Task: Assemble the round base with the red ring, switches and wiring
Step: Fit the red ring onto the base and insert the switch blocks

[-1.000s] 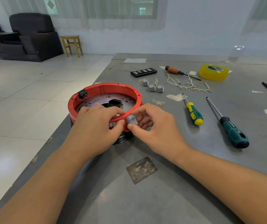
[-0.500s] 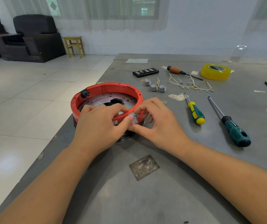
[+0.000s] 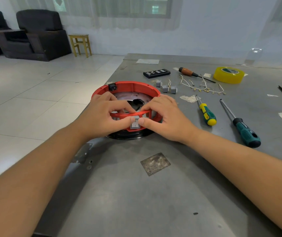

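Switch now seated in red ring, both thumbs pressing it, fingers curled over rim

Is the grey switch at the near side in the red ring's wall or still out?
In. The grey switch sits in the red ring's near wall, both thumbs pressing it; fully seated, cannot tell.

1. Even, soft daylight enters through the curtained window at the back.
2. Pale glare on the floor tiles; dull sheen on the grey table.
3. Soft shadows under both forearms.
4. Wide-angle bowing at the frame edges.
5. Overall sharp; the armchair looks slightly soft.
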Demonstrator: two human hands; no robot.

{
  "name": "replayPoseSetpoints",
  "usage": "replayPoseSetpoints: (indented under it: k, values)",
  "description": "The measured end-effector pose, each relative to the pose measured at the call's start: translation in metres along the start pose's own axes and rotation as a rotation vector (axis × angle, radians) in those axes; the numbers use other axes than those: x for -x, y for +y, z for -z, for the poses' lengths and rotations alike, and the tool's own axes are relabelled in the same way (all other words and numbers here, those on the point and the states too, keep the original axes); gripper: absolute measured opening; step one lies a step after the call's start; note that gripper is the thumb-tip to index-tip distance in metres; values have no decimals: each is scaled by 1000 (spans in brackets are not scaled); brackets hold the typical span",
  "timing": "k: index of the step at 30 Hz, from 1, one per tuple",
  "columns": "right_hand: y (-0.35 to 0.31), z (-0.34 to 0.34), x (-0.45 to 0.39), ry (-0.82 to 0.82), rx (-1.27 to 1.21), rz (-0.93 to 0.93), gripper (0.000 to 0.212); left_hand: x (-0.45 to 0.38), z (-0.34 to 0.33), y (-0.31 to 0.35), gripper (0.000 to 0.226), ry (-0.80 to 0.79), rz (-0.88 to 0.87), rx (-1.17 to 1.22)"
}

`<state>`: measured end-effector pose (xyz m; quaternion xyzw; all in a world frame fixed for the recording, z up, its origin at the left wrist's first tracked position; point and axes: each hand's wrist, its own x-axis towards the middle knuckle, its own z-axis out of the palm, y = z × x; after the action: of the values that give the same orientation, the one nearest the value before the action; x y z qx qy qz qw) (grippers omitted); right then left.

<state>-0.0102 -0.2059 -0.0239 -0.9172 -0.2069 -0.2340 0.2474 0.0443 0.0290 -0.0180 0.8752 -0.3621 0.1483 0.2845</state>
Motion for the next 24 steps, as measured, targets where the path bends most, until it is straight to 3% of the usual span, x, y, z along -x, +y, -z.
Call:
replayPoseSetpoints:
  k: [3,9,14,21,24]
  values:
    - [-3,-7,-6,32,5,-5,50,8,-2,-9,29,62,-30,-21]
    - [0,-16,-7,50,9,31,45,20,-7,-14,35,129,-36,-64]
    - [7,-11,-7,-8,37,50,38,21,-8,-8,31,112,-13,-53]
    - [9,-9,-7,-17,23,55,32,24,-6,-9,47,83,-45,-50]
    - [9,-9,-6,-18,31,66,35,24,-6,-9,41,80,-42,-59]
